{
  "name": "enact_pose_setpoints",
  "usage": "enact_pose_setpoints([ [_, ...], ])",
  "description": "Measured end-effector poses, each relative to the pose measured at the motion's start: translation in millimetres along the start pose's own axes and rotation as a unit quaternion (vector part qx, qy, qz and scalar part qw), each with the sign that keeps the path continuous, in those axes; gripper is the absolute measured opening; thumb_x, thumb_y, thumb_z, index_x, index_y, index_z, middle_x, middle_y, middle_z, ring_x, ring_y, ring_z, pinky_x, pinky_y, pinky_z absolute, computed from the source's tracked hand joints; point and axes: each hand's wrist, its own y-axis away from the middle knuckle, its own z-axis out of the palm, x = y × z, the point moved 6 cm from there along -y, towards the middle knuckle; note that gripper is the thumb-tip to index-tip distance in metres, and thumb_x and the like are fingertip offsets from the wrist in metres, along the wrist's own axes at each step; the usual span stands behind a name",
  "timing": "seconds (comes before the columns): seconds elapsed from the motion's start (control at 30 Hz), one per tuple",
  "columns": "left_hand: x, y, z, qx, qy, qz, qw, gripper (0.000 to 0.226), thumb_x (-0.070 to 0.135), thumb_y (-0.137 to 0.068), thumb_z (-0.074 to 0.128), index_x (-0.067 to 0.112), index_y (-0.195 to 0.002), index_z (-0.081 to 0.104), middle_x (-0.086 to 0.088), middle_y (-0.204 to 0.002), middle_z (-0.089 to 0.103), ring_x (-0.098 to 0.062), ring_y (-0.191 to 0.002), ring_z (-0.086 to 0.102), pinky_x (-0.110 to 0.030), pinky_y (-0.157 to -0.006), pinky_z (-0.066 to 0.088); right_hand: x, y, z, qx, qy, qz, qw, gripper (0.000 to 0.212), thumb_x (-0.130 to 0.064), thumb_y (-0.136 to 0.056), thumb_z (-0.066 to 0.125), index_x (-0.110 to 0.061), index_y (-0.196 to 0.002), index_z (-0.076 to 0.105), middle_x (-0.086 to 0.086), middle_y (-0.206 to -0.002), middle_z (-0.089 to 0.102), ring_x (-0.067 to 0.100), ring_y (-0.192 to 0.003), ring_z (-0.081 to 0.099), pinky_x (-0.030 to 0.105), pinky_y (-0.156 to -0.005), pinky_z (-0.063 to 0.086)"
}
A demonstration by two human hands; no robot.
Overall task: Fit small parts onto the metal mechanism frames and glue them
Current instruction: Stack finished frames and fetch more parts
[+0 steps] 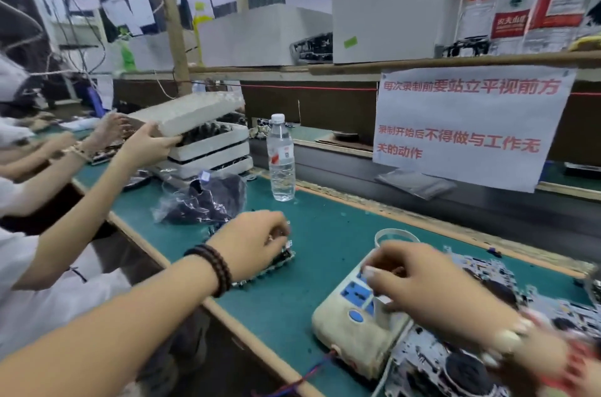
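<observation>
Right hand (432,283) curled over power strip (354,315), grip indeterminate through blur; left hand (257,244) grips metal frame (279,261).

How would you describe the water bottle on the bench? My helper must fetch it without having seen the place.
Look at the green bench top, at its far edge. The water bottle stands upright there, right of the stacked white foam trays. It is the only clear, white-capped thing there.

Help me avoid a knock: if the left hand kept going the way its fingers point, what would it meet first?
Probably nothing close: the left hand, on a frame, points right across bare green mat. Next in line looks like the white ring by the power strip, though depth is unclear.
</observation>
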Motion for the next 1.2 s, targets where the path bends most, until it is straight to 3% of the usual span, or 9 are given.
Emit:
enact_pose_setpoints([
  [0.1,-60,0,13,-0.009,-0.026,-0.086,0.996,0.016,0.026,-0.090,0.053,0.020,-0.104,0.057,0.006,-0.092,0.054,-0.010,-0.083,0.051,-0.019,-0.077,0.040,-37,-42,33,-0.028,0.024,-0.051,0.998,0.009,-0.021,-0.091,0.051,-0.024,-0.085,0.058,-0.001,-0.095,0.068,0.020,-0.095,0.064,0.030,-0.085,0.049],
  [0.23,-114,-1,31,-0.032,-0.053,-0.170,0.984,0.026,0.030,-0.090,0.052,0.022,-0.114,0.047,0.000,-0.115,0.046,-0.014,-0.097,0.050,-0.026,-0.088,0.042,-53,-89,67,-0.043,0.046,-0.065,0.996,0.013,-0.016,-0.091,0.047,-0.021,-0.092,0.059,0.003,-0.100,0.065,0.018,-0.089,0.057,0.021,-0.065,0.041],
  [0.4,-160,-9,61,-0.104,-0.053,-0.227,0.967,0.058,0.029,-0.090,0.053,0.028,-0.141,0.026,-0.004,-0.141,0.032,-0.025,-0.121,0.043,-0.035,-0.102,0.038,-49,-132,89,-0.052,0.075,-0.084,0.992,0.021,-0.017,-0.094,0.046,-0.015,-0.112,0.058,0.001,-0.115,0.061,0.016,-0.106,0.055,0.021,-0.085,0.043],
  [0.53,-173,-21,75,-0.111,-0.054,-0.204,0.971,0.069,0.006,-0.088,0.044,0.033,-0.145,0.016,0.000,-0.143,0.032,-0.022,-0.121,0.041,-0.031,-0.092,0.045,-39,-154,97,-0.071,0.086,-0.099,0.989,0.020,-0.021,-0.094,0.048,-0.020,-0.112,0.058,-0.004,-0.112,0.061,0.009,-0.099,0.055,0.015,-0.082,0.041],
  [0.67,-173,-31,75,-0.040,-0.119,-0.165,0.978,0.045,0.025,-0.096,0.042,0.027,-0.138,0.028,0.000,-0.126,0.047,-0.018,-0.111,0.048,-0.031,-0.087,0.047,-32,-168,103,-0.091,0.098,-0.114,0.984,0.018,-0.023,-0.095,0.048,-0.026,-0.111,0.057,-0.011,-0.107,0.060,-0.002,-0.086,0.050,0.005,-0.069,0.036],
  [0.87,-165,-46,62,-0.001,-0.144,-0.134,0.981,0.042,0.028,-0.099,0.034,0.017,-0.139,0.029,-0.001,-0.125,0.047,-0.022,-0.105,0.054,-0.030,-0.083,0.044,-41,-187,112,-0.073,0.118,-0.138,0.981,0.039,-0.022,-0.096,0.047,-0.026,-0.134,0.044,-0.008,-0.127,0.052,0.005,-0.107,0.049,0.015,-0.094,0.038],
  [1.0,-152,-56,40,0.005,-0.139,-0.132,0.981,0.041,0.017,-0.097,0.039,0.016,-0.137,0.030,-0.003,-0.128,0.044,-0.024,-0.109,0.053,-0.032,-0.088,0.045,-58,-195,115,-0.032,0.156,-0.195,0.968,0.065,-0.024,-0.095,0.048,-0.036,-0.147,0.010,-0.009,-0.149,0.020,0.014,-0.132,0.026,0.028,-0.108,0.032],
  [1.1,-124,-60,9,0.030,-0.152,-0.069,0.985,0.041,0.022,-0.098,0.039,0.019,-0.138,0.030,-0.001,-0.124,0.045,-0.023,-0.104,0.054,-0.032,-0.084,0.046,-70,-197,104,0.014,0.196,-0.216,0.957,0.077,-0.032,-0.094,0.050,-0.040,-0.146,-0.006,-0.014,-0.154,-0.007,0.017,-0.140,0.008,0.033,-0.112,0.026],
  [1.2,-88,-56,-17,0.039,-0.137,-0.002,0.990,0.043,0.032,-0.097,0.041,0.021,-0.137,0.032,0.000,-0.121,0.048,-0.021,-0.106,0.053,-0.033,-0.089,0.045,-82,-186,87,0.072,0.262,-0.254,0.928,0.070,-0.042,-0.093,0.048,-0.038,-0.146,0.004,-0.015,-0.153,0.006,0.015,-0.137,0.012,0.033,-0.111,0.024],
])
